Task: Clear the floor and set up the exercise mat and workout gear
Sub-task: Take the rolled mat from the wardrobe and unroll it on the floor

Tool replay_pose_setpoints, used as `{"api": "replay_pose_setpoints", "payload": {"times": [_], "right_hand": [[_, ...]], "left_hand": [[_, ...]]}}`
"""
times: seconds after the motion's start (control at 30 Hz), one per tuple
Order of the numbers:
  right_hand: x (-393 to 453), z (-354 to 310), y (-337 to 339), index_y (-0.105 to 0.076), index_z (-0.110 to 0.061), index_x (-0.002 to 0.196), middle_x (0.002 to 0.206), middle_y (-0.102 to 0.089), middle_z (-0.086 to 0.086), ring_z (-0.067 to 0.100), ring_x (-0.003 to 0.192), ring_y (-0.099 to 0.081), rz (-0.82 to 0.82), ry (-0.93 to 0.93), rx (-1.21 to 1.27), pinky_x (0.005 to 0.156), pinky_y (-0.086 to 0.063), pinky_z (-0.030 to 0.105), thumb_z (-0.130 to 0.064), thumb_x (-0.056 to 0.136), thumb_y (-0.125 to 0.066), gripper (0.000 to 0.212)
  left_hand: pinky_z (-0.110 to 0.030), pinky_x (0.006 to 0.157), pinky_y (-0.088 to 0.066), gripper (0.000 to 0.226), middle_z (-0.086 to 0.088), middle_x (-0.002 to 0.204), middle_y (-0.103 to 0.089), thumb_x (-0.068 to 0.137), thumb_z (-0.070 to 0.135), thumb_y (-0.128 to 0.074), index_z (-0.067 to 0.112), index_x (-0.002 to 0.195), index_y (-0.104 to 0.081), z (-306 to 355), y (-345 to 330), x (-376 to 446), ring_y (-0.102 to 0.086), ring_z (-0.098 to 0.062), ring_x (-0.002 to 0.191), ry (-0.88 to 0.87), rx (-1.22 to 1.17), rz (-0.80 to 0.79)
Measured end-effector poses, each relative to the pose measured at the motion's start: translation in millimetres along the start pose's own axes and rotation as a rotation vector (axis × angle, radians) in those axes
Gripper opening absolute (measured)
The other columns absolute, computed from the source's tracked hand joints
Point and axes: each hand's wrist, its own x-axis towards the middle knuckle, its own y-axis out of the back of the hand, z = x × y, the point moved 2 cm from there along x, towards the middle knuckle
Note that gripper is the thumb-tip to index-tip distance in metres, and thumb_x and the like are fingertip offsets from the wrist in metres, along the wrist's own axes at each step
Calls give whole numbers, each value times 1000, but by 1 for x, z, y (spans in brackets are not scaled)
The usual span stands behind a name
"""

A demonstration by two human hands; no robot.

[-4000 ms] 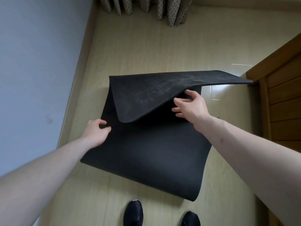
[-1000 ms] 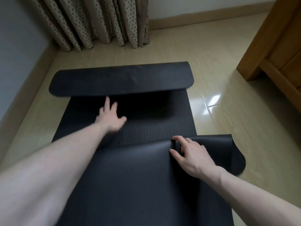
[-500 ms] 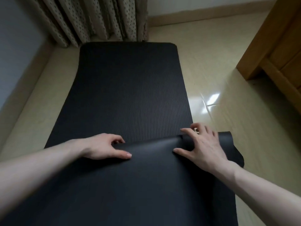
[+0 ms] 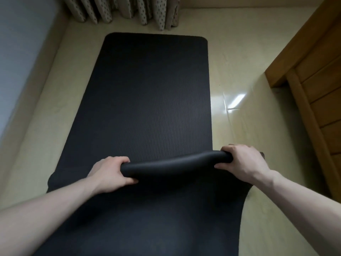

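Observation:
A black ribbed exercise mat [image 4: 151,93] lies flat on the pale floor, its far rounded end close to the curtains. Its near part is folded back over itself, and the fold forms a thick rounded edge across the view. My left hand [image 4: 108,172] grips that fold at its left end. My right hand [image 4: 243,163] grips it at its right end. Both hands have fingers wrapped round the doubled mat, which is lifted slightly. The smooth underside of the mat fills the bottom of the view and hides my feet.
Dotted curtains [image 4: 129,10] hang at the far end. A grey wall [image 4: 20,58] with a pale skirting runs along the left. A wooden door and frame [image 4: 313,85] stand on the right. Bare glossy floor [image 4: 238,111] lies between mat and door.
The far roll has unrolled flat toward the curtains. Both hands went from resting flat on the near flap to gripping its folded edge and raising it.

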Motion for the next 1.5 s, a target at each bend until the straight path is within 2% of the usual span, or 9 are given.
{"api": "replay_pose_setpoints", "payload": {"times": [0.13,0.37,0.57,0.63,0.77,0.87,1.0,1.23,1.5], "right_hand": [[-63,-11,46,-67,-38,103,92,-63,-15,10,87,-62,-2,-6,21,82,-55,37,-58,86,-70,27],[-184,-44,97,-67,-35,113,101,-66,-13,11,94,-65,-70,-13,24,88,-57,34,-54,93,-65,28],[-272,-84,129,-61,-33,108,103,-70,-11,16,95,-65,-122,19,108,88,-55,38,-48,96,-62,19],[-298,-96,131,-59,-35,111,106,-69,-14,15,97,-64,-142,49,101,86,-52,35,-47,96,-62,20],[-346,-113,119,-55,-40,128,117,-63,-13,17,106,-59,-245,94,58,85,-44,33,-45,94,-62,36],[-385,-122,100,-53,-44,134,113,-59,-10,21,105,-56,-352,55,18,85,-46,34,-38,88,-57,46],[-433,-131,73,-58,-39,123,105,-52,-8,22,101,-52,-446,14,-54,82,-46,34,-29,82,-52,43],[-502,-118,47,-51,-33,108,104,-51,-9,18,94,-52,-466,18,-35,82,-49,34,-23,75,-54,34],[-570,-99,47,-46,-28,102,91,-62,-10,19,86,-58,-492,89,24,79,-52,34,-32,72,-60,33]], "left_hand": [[-29,79,-51,50,19,91,-66,67,72,-68,44,108,-63,27,19,-71,-67,-14,98,1,-3,-104],[-30,95,-49,70,12,130,-64,71,59,-65,41,138,-53,47,65,-195,-61,-19,119,24,45,-255],[-29,67,-48,42,16,94,-65,65,49,-66,36,105,-57,39,98,-316,-63,-15,86,63,13,-372],[-29,70,-53,40,16,92,-64,64,46,-63,40,103,-54,34,91,-352,-63,-12,86,67,27,-396],[-31,87,-53,71,14,116,-59,66,41,-58,55,133,-40,27,70,-398,-60,-15,105,72,31,-411],[-27,83,-48,73,13,120,-59,70,34,-56,53,138,-41,27,48,-428,-59,-16,108,54,21,-416],[-26,74,-44,60,12,109,-60,73,35,-56,47,131,-52,30,20,-476,-61,-17,102,44,7,-432],[-30,80,-50,48,8,103,-47,69,39,-56,52,115,-52,43,-17,-537,-60,-21,93,114,-123,-456],[-36,100,-27,45,18,127,-44,65,54,-58,34,103,-44,80,-57,-593,-36,-17,118,10,-4,-363]]}}
